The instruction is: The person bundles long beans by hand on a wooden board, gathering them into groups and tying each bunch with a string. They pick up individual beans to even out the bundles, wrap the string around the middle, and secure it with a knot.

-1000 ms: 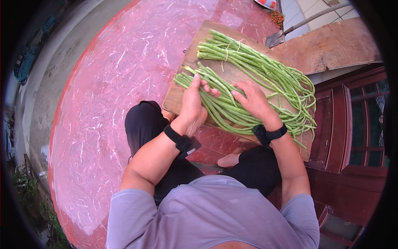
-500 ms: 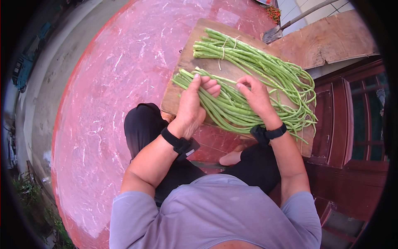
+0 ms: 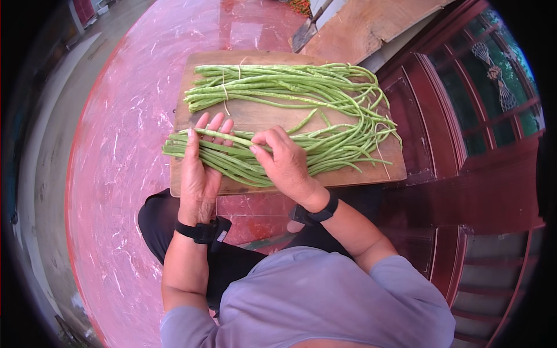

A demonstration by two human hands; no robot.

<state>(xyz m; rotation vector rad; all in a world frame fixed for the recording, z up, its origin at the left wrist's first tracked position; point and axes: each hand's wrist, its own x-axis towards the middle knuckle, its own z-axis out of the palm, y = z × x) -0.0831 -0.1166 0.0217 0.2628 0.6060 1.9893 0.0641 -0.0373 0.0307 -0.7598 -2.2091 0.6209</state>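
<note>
Green long beans lie in two groups on a wooden board [image 3: 255, 120] in front of me. The far bundle [image 3: 272, 81] is tied near its left end with a pale string [image 3: 225, 90]. At the near beans [image 3: 243, 168], my left hand [image 3: 202, 165] is palm up with its fingers extended. Its thumb lies over one long bean [image 3: 223, 137] that crosses the palm, and the cut ends stick out to the left. My right hand [image 3: 285, 162] pinches the same bean between thumb and forefinger, just right of the left hand.
The board rests low before my bent legs [image 3: 159, 220], over a reddish marbled floor [image 3: 122, 191]. At the right stands a dark red door [image 3: 429, 116] with glass panes. Behind the board are a plywood sheet [image 3: 354, 26] and a flat-bladed tool [image 3: 304, 35].
My view has turned, so the board now sits further left and straighter. The left fingers have straightened from a curl. My right hand has come closer to the left one.
</note>
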